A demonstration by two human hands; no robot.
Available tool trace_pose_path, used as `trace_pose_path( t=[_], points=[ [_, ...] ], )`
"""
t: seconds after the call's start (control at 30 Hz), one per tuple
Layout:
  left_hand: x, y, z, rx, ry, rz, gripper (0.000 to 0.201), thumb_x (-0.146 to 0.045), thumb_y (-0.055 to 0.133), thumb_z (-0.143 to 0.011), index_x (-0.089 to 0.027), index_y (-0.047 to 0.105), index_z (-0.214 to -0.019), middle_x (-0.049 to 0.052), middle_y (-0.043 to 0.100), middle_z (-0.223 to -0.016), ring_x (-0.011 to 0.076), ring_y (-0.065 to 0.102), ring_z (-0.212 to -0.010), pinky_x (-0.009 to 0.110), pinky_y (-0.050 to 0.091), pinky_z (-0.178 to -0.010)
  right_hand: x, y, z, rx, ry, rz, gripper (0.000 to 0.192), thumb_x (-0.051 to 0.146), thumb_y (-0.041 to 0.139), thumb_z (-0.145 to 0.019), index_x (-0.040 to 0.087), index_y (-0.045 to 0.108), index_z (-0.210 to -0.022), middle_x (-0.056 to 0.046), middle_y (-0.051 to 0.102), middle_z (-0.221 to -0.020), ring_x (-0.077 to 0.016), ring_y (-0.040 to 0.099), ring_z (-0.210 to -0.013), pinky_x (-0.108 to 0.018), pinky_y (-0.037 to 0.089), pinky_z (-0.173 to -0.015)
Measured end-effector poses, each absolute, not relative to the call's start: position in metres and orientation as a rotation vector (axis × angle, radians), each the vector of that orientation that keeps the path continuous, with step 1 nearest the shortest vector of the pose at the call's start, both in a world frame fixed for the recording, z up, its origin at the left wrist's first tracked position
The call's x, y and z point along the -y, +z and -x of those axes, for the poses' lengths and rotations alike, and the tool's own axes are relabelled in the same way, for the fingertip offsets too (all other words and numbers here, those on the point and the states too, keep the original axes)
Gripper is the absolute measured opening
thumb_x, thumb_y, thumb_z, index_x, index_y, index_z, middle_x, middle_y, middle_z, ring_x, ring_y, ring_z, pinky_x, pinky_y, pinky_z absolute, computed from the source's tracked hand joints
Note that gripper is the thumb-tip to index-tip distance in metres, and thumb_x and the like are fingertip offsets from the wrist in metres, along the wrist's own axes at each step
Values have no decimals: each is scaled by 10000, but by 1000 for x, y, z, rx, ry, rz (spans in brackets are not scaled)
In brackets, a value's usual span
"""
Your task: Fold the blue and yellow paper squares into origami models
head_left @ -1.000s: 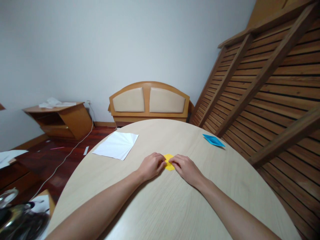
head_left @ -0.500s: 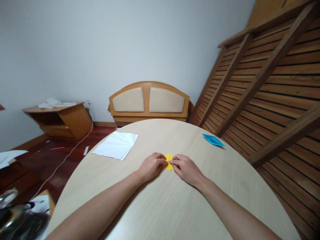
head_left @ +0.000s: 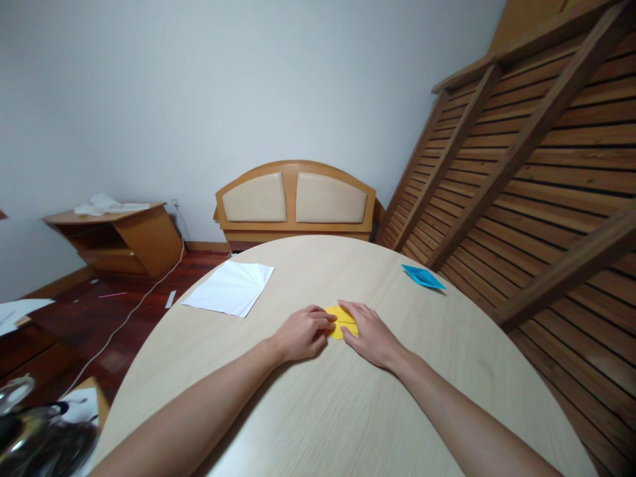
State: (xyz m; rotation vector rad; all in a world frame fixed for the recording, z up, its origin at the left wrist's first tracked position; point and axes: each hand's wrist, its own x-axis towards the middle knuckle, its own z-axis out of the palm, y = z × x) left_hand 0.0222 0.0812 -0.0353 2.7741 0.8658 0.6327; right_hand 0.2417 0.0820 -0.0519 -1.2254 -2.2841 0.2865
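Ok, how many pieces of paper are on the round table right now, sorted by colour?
Yellow: 1, the folded yellow paper pressed between the left hand and the right hand.
Blue: 1, the folded blue paper near the far right edge.
White: 1, the white sheet at the far left.
Total: 3 on the table.

Soft, even indoor light – faint shadows under the forearms, sharp centre, strong wide-angle bending at the edges
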Motion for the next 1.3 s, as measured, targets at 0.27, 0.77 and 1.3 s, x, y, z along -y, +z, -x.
trace_pose_path(
  t=[0.27, 0.77, 1.3],
  points=[
    [-80, -35, -23, -865, 637, -2768, 292, -82, 525, -833, -181, 685, -1057, 62, 683, -1220, 212, 602, -1115, 355, 460, -1039, -82, -49, -242, 2285, 277, 1128, 518, 210, 586, -864, 199, 496, -1374, -111, 605, -1321, -249, 538, -1222, -450, 415, -1061],
    [-77, -35, -23, -991, 652, -2789, 258, -161, 526, -877, -201, 688, -1074, 78, 628, -1272, 220, 602, -1130, 347, 499, -991, -80, -38, -243, 2324, 292, 1090, 350, 147, 632, -863, 238, 672, -1198, -61, 708, -1095, -232, 596, -1064, -403, 467, -944],
    [-81, -39, -20, -1020, 630, -2813, 248, -233, 512, -934, -221, 714, -1077, 39, 700, -1202, 194, 665, -1074, 306, 524, -954, -78, -23, -257, 2608, 169, 942, 270, 205, 520, -950, 266, 737, -1100, -56, 715, -1189, -245, 614, -1106, -425, 456, -958]
  ],
)
